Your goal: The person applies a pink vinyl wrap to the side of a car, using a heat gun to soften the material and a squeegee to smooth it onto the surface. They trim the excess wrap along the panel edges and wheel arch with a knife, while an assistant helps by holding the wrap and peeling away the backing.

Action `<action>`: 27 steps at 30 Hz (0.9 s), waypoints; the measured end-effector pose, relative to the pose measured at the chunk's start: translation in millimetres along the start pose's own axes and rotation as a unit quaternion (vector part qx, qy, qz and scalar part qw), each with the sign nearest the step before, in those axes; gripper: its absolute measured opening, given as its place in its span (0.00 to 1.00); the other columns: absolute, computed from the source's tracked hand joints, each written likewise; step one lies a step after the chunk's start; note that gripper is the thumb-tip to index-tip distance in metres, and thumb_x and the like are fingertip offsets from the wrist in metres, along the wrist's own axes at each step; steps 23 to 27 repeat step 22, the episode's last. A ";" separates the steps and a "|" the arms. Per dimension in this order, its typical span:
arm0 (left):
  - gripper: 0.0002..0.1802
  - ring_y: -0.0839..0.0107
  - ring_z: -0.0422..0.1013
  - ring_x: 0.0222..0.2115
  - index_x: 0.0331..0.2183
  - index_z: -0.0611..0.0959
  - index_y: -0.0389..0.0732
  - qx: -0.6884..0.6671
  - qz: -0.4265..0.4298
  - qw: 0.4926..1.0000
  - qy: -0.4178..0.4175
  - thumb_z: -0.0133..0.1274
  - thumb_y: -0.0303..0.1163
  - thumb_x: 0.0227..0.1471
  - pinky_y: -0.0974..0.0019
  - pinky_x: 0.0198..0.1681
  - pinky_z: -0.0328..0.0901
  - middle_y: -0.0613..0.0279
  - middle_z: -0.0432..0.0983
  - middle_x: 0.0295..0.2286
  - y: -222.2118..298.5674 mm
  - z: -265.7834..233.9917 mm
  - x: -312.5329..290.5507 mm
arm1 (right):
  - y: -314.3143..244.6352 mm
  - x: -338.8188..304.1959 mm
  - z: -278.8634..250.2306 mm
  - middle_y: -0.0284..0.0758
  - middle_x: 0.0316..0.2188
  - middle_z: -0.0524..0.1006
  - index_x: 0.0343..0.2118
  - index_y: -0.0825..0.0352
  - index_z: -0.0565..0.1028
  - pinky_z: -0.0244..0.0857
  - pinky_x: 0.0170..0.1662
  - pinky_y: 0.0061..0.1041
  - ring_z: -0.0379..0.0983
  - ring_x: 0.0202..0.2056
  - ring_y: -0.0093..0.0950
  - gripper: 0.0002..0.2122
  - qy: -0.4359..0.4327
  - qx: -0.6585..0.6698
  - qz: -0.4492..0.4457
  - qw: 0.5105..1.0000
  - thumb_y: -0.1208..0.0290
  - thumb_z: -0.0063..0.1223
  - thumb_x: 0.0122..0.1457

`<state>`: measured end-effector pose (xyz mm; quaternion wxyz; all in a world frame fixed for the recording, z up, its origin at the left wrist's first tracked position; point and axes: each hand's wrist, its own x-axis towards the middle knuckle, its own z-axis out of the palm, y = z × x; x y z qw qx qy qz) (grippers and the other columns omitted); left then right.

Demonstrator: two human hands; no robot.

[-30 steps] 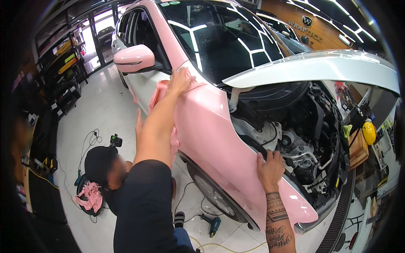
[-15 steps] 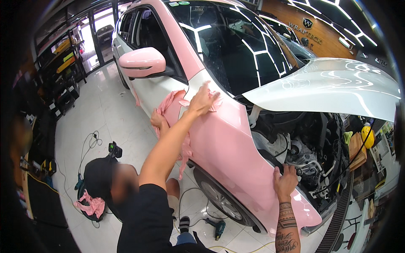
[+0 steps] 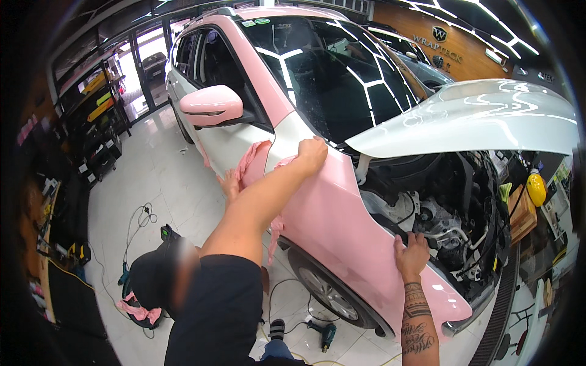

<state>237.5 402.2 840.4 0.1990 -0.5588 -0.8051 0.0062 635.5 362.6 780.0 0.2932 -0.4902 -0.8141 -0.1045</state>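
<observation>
A glossy pink vinyl film (image 3: 342, 226) covers most of the front fender of a white car. My left arm reaches across to the top of the fender near the windshield base. There my left hand (image 3: 312, 155) is closed in a fist on the film's upper edge, beside bare white paint. My right hand (image 3: 412, 256) lies on the fender rim by the engine bay, fingers spread and slightly bent over the edge. Crumpled pink film (image 3: 251, 160) hangs at the front door edge, where a co-worker's hand (image 3: 230, 185) touches it.
The co-worker in a black cap (image 3: 152, 277) crouches at my left. A raised white hood (image 3: 470, 119) stands over the engine bay (image 3: 439, 213). A pink side mirror (image 3: 210, 105) juts out. A teal heat gun (image 3: 322, 334) and cables lie on the tiled floor by the wheel (image 3: 323, 287).
My left hand has closed into a fist and shifted slightly right and down. My right hand stays on the rim. The co-worker's hand has opened out beside the hanging film.
</observation>
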 end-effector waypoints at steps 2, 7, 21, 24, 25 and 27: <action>0.19 0.55 0.77 0.32 0.36 0.82 0.38 -0.022 0.038 0.998 -0.050 0.42 0.39 0.54 0.57 0.34 0.71 0.46 0.79 0.29 -2.7 -12.3 0.9 | 5.8 -0.9 0.9 0.42 0.33 0.71 0.35 0.68 0.77 0.63 0.41 0.39 0.69 0.39 0.40 0.21 0.002 -0.007 0.007 1.000 0.52 0.51 0.51; 0.40 0.51 0.72 0.43 0.40 0.82 0.41 -0.077 0.049 0.964 -0.250 0.38 0.68 0.48 0.52 0.47 0.65 0.50 0.76 0.42 -68.3 -29.2 3.3 | 1.7 0.7 -5.2 0.41 0.31 0.71 0.32 0.68 0.77 0.63 0.39 0.38 0.69 0.38 0.40 0.21 -0.008 0.010 0.019 1.000 0.50 0.53 0.50; 0.15 0.50 0.75 0.39 0.38 0.81 0.35 -0.019 0.021 0.999 0.017 0.45 0.31 0.52 0.55 0.41 0.70 0.44 0.77 0.38 -5.4 -57.1 -6.2 | 27.0 -3.0 -1.6 0.41 0.30 0.72 0.29 0.69 0.77 0.62 0.39 0.39 0.70 0.36 0.38 0.23 -0.029 0.027 0.017 0.999 0.47 0.49 0.52; 0.19 0.48 0.74 0.41 0.45 0.77 0.35 -0.051 -0.020 0.998 0.036 0.50 0.26 0.48 0.47 0.43 0.69 0.47 0.76 0.40 -20.7 -45.6 5.9 | 20.5 -2.9 -0.5 0.41 0.30 0.72 0.30 0.69 0.77 0.62 0.39 0.39 0.70 0.37 0.37 0.24 -0.032 0.034 0.014 0.999 0.46 0.50 0.51; 0.19 0.48 0.74 0.41 0.45 0.77 0.35 -0.051 -0.020 0.998 0.036 0.50 0.26 0.48 0.47 0.43 0.69 0.47 0.76 0.40 -20.7 -45.6 5.9 | 20.5 -2.9 -0.5 0.41 0.30 0.72 0.30 0.69 0.77 0.62 0.39 0.39 0.70 0.37 0.37 0.24 -0.032 0.034 0.014 0.999 0.46 0.50 0.51; 0.19 0.48 0.74 0.41 0.45 0.77 0.35 -0.051 -0.020 0.998 0.036 0.50 0.26 0.48 0.47 0.43 0.69 0.47 0.76 0.40 -20.7 -45.6 5.9 | 20.5 -2.9 -0.5 0.41 0.30 0.72 0.30 0.69 0.77 0.62 0.39 0.39 0.70 0.37 0.37 0.24 -0.032 0.034 0.014 0.999 0.46 0.50 0.51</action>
